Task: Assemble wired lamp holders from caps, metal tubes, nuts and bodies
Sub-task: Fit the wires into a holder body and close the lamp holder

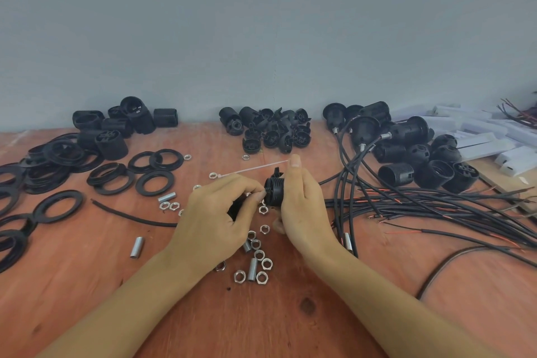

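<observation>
On the surface [87, 285], rings [37, 180] lie far left, lamp bodies [113, 144] behind them, caps [271, 136] back middle, nuts [257, 277] nearest, cables [436, 203] right.

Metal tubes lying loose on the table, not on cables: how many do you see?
4. One tube left of the left hand; one nearer, further left; one among the nuts between the forearms; one partly under the left hand. Others may be hidden.

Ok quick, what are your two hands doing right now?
Left hand: pinches the end of the black holder part.
Right hand: grips the same part.
</observation>
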